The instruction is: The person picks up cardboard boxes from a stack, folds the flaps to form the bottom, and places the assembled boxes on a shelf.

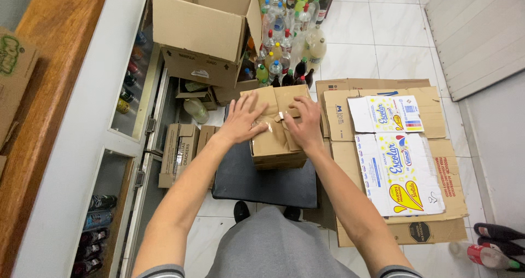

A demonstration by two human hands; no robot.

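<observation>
Resting on a dark stool (257,182), the small cardboard box (276,146) lies under the flat, unclenched left hand (243,119) and right hand (303,122).

An open cardboard box (205,29) sits at upper centre, plastic bottles (287,32) crowded beside it on the white tiled floor (377,32). Flattened cartons (394,157) (some printed white and yellow) lie at right, a wooden counter (52,64) at left.
</observation>
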